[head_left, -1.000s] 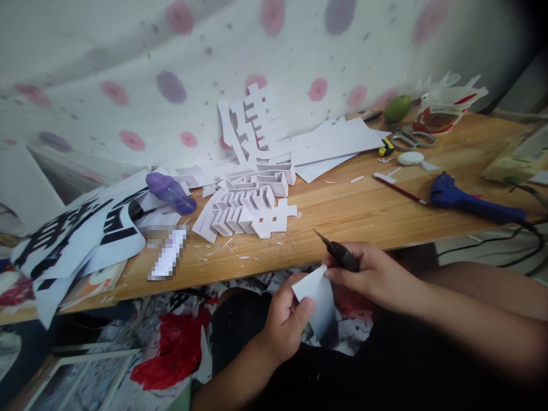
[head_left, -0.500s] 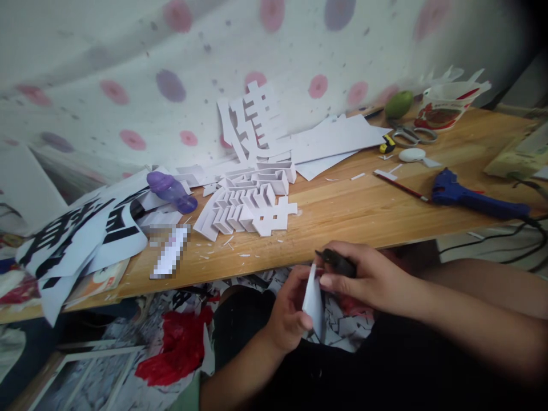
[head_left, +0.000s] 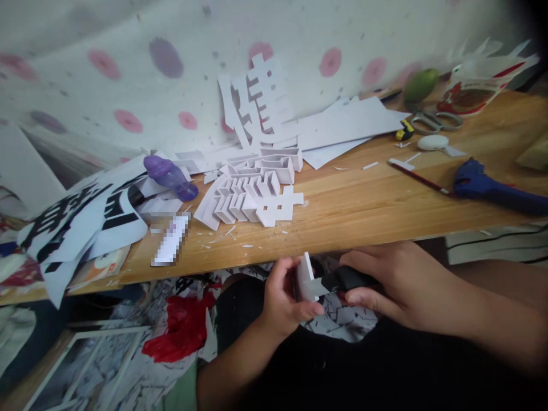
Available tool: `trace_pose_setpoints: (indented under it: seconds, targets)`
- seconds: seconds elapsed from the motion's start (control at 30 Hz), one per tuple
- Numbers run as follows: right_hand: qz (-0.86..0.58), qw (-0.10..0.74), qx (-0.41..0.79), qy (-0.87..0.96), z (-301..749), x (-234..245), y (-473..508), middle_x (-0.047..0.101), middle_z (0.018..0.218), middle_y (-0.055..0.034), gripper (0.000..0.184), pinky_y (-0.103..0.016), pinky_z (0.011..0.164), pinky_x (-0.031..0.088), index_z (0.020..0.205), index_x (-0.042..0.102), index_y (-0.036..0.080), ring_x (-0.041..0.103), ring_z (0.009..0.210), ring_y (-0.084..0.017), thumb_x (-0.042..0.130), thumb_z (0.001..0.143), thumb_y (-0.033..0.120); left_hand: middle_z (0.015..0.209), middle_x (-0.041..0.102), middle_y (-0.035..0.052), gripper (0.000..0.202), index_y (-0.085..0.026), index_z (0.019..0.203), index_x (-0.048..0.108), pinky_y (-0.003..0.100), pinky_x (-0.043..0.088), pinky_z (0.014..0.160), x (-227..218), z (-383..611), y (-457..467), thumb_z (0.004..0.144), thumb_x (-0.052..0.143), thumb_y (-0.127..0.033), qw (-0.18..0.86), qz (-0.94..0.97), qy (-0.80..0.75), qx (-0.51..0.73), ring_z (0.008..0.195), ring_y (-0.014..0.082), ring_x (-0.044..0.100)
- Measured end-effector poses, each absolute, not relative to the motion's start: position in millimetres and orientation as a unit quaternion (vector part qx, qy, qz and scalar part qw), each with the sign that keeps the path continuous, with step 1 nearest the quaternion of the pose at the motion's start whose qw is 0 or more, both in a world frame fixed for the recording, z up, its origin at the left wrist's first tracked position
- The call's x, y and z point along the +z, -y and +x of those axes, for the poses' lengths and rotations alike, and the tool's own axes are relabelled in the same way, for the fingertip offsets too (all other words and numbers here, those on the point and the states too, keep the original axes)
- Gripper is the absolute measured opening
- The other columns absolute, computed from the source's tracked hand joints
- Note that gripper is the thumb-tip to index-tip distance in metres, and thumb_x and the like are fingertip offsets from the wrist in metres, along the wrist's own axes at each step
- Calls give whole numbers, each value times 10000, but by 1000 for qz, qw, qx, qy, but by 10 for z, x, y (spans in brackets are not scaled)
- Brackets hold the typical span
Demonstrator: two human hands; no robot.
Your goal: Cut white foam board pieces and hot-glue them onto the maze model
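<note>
My left hand (head_left: 282, 299) grips a small white board piece (head_left: 305, 279), thumb on its near side and fingers behind, held upright just off the table's front edge. In my right hand (head_left: 394, 279) is a black-handled utility knife (head_left: 355, 278), its blade (head_left: 319, 287) pointing left and meeting the face of the piece. Whether the blade has gone into the board I cannot tell. Behind them on the table stand white cut-out character shapes (head_left: 274, 214) with raised side walls. Another white cut-out character (head_left: 261, 108) leans against the spotted curtain.
The wooden table (head_left: 342, 211) carries a blue glue gun (head_left: 492, 185), scissors (head_left: 434, 121), a tape measure (head_left: 405, 130), a purple bottle (head_left: 169, 177) and white sheets (head_left: 351, 123). A red-and-white tub (head_left: 475, 91) stands at back right. Paper scraps and a red bag (head_left: 180, 328) lie below.
The knife has come round so its blade shows against the white piece. My left hand has tilted the piece and shifted slightly left. The view has swung, moving the table items up in frame.
</note>
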State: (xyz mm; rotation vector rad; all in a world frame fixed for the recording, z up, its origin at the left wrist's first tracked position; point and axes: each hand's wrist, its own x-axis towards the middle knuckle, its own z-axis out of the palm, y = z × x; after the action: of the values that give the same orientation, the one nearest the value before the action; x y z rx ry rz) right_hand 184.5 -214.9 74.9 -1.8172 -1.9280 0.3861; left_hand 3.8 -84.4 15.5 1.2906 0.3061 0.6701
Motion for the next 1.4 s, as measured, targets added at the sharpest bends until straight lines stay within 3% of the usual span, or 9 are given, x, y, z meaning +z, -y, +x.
trace_pose_setpoints:
  seconds: [0.2,0.53,0.8,0.97,1.07,1.4]
  targets:
    - [-666,245,147,689,1827,736,2124,586,797,-39,546,-284,615,347,901,591,188,548,716,-191,297,954,645,882,625,-8,631,-258,1069,618,272,465,789,167,57,833,523,869,-449,747,584,-104,301,791,137,564]
    - [-666,246,126,693,1849,715,2092,578,768,-58,587,-276,601,321,830,581,164,533,685,-181,283,954,655,926,604,35,665,-215,1048,617,318,447,780,102,-20,840,495,870,-485,715,614,-105,317,849,193,558]
    - [-670,265,116,684,1819,673,2097,588,752,-45,583,-290,590,297,866,587,170,552,672,-181,287,952,662,955,612,53,686,-209,1044,582,355,440,792,81,-52,871,486,873,-483,737,597,-114,294,871,217,562]
    - [-678,251,90,685,1843,646,2079,599,747,-42,585,-280,581,285,860,575,177,559,660,-184,271,951,668,916,586,29,649,-226,1029,580,323,436,766,103,-44,898,519,847,-524,727,612,-103,295,832,190,547]
    - [-719,222,56,656,1926,633,2070,603,719,-43,599,-269,557,267,867,567,177,563,631,-185,244,952,674,861,567,17,680,-214,992,600,306,435,737,132,-34,941,468,846,-569,680,660,-75,311,760,166,519]
    - [-642,294,153,691,1773,709,2200,592,782,-58,545,-282,635,334,876,585,167,541,705,-181,309,961,629,856,562,15,659,-222,1001,601,316,430,736,144,-27,918,483,848,-547,715,618,-109,307,764,173,518]
